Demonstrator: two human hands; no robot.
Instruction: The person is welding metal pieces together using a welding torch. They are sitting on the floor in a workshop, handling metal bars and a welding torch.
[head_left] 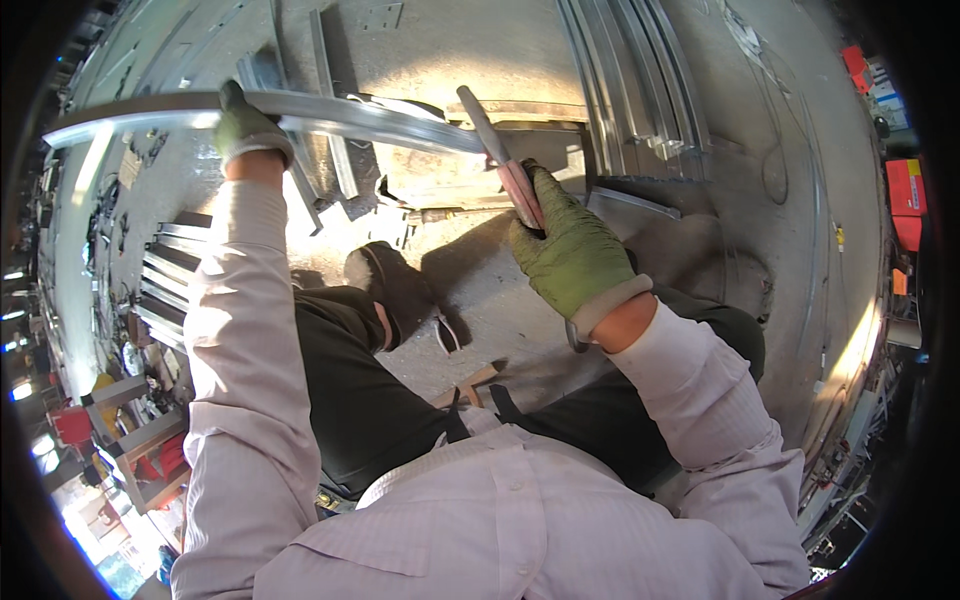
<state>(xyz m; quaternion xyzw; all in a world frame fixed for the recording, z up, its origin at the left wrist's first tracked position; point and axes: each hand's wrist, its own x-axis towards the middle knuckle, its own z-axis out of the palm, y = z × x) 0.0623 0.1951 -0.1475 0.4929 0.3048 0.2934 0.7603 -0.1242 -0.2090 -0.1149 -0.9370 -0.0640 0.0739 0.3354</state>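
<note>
- L hand, green glove w/ pale cuff [250,135]: approx. 10 o'clock. Closed round the workpiece, thumb on top; other fingers mostly hidden.
- Workpiece, long silver metal channel [370,118]: runs from 10 to 12 o'clock, crosswise above floor lvl; appears bowed in this view.
- R hand, green glove w/ pale cuff [575,250]: approx. 2 o'clock. Closed round the red grip of 1 tool.
- Tool, slim hand tool w/ red grip & grey shaft [503,158]: 12 o'clock, slanted, grey end pointing to 11. Shaft crosses R end of workpiece in view; contact cannot be confirmed.
- Bundle of long grey metal channels [640,90]: 1 o'clock, lying on grey concrete floor [790,230].
- Stack of short silver metal channels [170,275]: 9 o'clock, beside L sleeve.
- Dark shoe [390,285]: 9 o'clock, near centre, btwn both forearms.
- Red box [905,205]: btwn 2 & 3 o'clock, at view edge.
</note>
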